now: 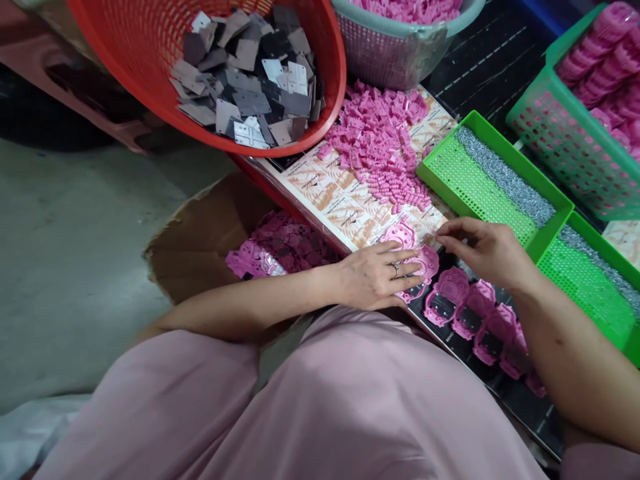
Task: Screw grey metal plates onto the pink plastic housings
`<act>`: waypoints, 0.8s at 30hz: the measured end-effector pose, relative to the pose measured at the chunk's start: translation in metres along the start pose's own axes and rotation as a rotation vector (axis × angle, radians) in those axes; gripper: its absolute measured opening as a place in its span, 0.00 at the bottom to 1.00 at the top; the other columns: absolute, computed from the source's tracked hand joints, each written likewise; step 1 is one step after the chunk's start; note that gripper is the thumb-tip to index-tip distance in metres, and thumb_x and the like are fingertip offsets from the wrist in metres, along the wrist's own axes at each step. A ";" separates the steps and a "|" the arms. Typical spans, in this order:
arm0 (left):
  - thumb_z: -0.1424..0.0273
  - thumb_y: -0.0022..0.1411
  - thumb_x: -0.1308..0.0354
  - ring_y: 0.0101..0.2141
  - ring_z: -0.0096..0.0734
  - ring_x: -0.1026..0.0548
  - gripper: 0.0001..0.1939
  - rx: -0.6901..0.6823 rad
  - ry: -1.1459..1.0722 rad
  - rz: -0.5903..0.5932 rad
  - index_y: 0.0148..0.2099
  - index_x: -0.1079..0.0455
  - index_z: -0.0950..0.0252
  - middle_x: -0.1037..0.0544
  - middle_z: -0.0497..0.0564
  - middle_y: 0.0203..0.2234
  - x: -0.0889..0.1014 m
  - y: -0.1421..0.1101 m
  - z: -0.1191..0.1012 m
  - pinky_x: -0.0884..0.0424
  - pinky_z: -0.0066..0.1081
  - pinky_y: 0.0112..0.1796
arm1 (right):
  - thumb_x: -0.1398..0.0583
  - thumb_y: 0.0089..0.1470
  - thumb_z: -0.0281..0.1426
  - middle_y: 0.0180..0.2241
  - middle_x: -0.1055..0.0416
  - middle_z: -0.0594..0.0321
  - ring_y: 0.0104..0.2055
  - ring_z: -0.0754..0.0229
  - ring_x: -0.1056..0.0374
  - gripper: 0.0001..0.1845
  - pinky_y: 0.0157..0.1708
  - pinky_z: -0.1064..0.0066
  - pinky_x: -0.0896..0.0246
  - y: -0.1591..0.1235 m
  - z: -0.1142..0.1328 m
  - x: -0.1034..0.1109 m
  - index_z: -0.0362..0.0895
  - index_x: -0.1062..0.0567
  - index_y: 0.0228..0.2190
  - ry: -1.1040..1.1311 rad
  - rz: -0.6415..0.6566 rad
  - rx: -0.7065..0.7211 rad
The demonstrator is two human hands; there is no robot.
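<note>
My left hand (373, 275), a ring on one finger, lies with fingers stretched out over a pink plastic casing (428, 261) at the table's front edge. Another pink casing (399, 233) shows just beyond the fingertips. To the right, my right hand (487, 250) hovers by the casing with thumb and forefinger pinched together. Whatever those fingertips hold is too small to make out. A row of pink casings (453, 285) with dark openings runs along the edge, partly covered by my right forearm.
Small pink parts (375, 133) are heaped on the table. Green trays (470, 150) hold small silvery pieces. A red basket (333, 100) contains grey metal plates (250, 100). Pink parts fill a pale basket (390, 53) and a green basket (555, 127). Below stands a cardboard box (185, 240) of pink pieces.
</note>
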State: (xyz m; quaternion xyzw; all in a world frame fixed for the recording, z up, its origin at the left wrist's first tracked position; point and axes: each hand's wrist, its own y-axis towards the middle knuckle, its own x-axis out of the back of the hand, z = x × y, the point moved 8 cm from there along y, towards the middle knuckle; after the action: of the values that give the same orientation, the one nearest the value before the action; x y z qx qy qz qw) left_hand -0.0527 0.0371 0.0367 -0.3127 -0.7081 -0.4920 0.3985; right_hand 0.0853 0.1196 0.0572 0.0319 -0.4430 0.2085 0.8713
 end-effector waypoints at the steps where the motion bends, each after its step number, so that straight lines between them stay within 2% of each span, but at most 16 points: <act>1: 0.57 0.69 0.50 0.57 0.43 0.31 0.22 -0.005 0.004 0.002 0.54 0.28 0.66 0.26 0.57 0.53 -0.001 0.001 -0.001 0.34 0.42 0.54 | 0.40 0.55 0.43 0.29 0.24 0.62 0.28 0.63 0.31 0.15 0.30 0.70 0.37 -0.002 -0.006 -0.003 0.44 0.22 0.34 0.079 0.037 -0.056; 4: 0.57 0.68 0.49 0.56 0.44 0.30 0.22 -0.031 0.001 -0.009 0.54 0.28 0.67 0.25 0.56 0.53 -0.002 0.002 -0.003 0.33 0.42 0.53 | 0.38 0.51 0.49 0.26 0.24 0.63 0.26 0.64 0.32 0.20 0.27 0.70 0.39 -0.001 -0.017 -0.012 0.44 0.20 0.31 0.189 0.088 -0.161; 7: 0.57 0.68 0.49 0.56 0.44 0.30 0.22 -0.047 -0.008 -0.029 0.53 0.28 0.67 0.25 0.56 0.52 -0.002 0.002 -0.004 0.33 0.42 0.53 | 0.37 0.51 0.47 0.29 0.22 0.62 0.28 0.62 0.30 0.18 0.30 0.70 0.38 0.003 -0.021 -0.018 0.46 0.20 0.31 0.155 0.048 -0.172; 15: 0.57 0.69 0.49 0.54 0.42 0.29 0.21 -0.034 -0.023 -0.030 0.54 0.28 0.66 0.24 0.55 0.52 -0.002 0.002 -0.003 0.33 0.41 0.53 | 0.38 0.54 0.40 0.32 0.24 0.61 0.34 0.59 0.29 0.12 0.38 0.66 0.37 -0.005 -0.010 -0.023 0.44 0.23 0.29 -0.046 -0.101 -0.025; 17: 0.57 0.68 0.49 0.54 0.42 0.28 0.21 -0.034 -0.022 -0.040 0.53 0.28 0.67 0.24 0.55 0.51 -0.002 0.002 -0.003 0.33 0.41 0.53 | 0.38 0.54 0.41 0.33 0.25 0.60 0.34 0.59 0.29 0.12 0.35 0.66 0.37 -0.008 -0.011 -0.023 0.44 0.24 0.31 -0.113 -0.120 -0.039; 19: 0.57 0.68 0.49 0.54 0.42 0.28 0.22 -0.033 -0.022 -0.040 0.53 0.28 0.66 0.24 0.56 0.51 -0.002 0.002 -0.003 0.33 0.41 0.53 | 0.36 0.52 0.43 0.30 0.26 0.62 0.30 0.60 0.32 0.16 0.30 0.68 0.40 -0.009 -0.016 -0.020 0.44 0.25 0.36 -0.162 -0.133 -0.100; 21: 0.56 0.68 0.49 0.55 0.42 0.29 0.22 -0.030 -0.025 -0.018 0.54 0.28 0.66 0.25 0.56 0.52 -0.004 0.002 -0.003 0.34 0.42 0.53 | 0.35 0.50 0.45 0.27 0.27 0.63 0.26 0.62 0.34 0.19 0.28 0.69 0.41 -0.006 -0.014 -0.013 0.44 0.25 0.38 -0.183 -0.144 -0.103; 24: 0.57 0.68 0.49 0.56 0.42 0.30 0.22 -0.014 -0.023 0.021 0.55 0.29 0.66 0.25 0.56 0.52 -0.004 0.003 -0.004 0.35 0.43 0.54 | 0.39 0.56 0.41 0.33 0.25 0.59 0.32 0.60 0.31 0.14 0.33 0.68 0.39 0.007 0.008 -0.003 0.44 0.23 0.38 -0.274 -0.166 0.044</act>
State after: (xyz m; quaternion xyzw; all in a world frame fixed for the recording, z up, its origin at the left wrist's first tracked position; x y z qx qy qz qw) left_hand -0.0469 0.0345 0.0350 -0.3285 -0.7058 -0.4889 0.3935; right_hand 0.0749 0.1233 0.0586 0.1157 -0.5489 0.1394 0.8160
